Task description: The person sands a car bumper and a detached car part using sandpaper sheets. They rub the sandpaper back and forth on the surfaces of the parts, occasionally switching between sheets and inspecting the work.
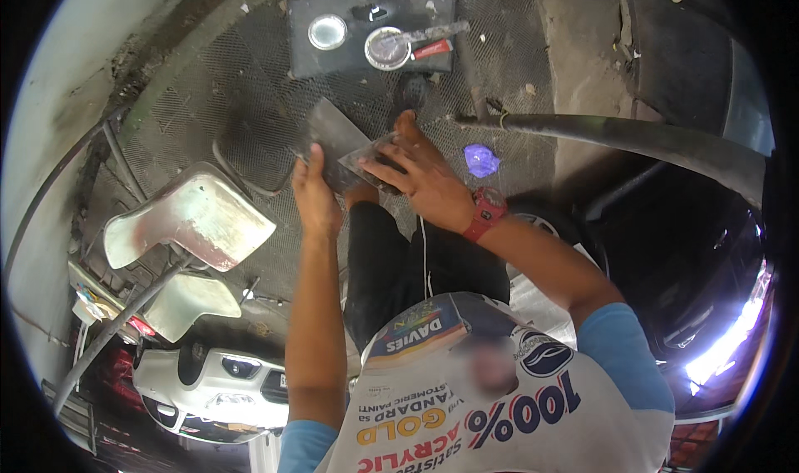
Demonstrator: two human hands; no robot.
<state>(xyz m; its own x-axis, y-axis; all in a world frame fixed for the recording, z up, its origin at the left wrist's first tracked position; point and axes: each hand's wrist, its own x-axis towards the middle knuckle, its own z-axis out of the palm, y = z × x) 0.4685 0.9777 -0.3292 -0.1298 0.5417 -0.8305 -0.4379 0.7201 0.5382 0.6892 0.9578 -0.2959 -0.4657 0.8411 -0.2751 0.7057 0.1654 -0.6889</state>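
Note:
My left hand grips a flat grey plate by its lower edge, thumb on top. In my right hand is a thin, flat scraper, its blade lying over the plate's right side. Whether the blade touches the plate, I cannot tell. Beyond my hands stands a black box-like stand. On it are a round light lid, an open tin of greyish paste with a smeared stick across it, and a small red tube.
A crumpled purple wad lies on the textured floor, right of my hands. Worn pale moulded panels rest among metal bars at left. A thick dark pipe crosses the right side. A white car stands lower left, a dark glossy car body at right.

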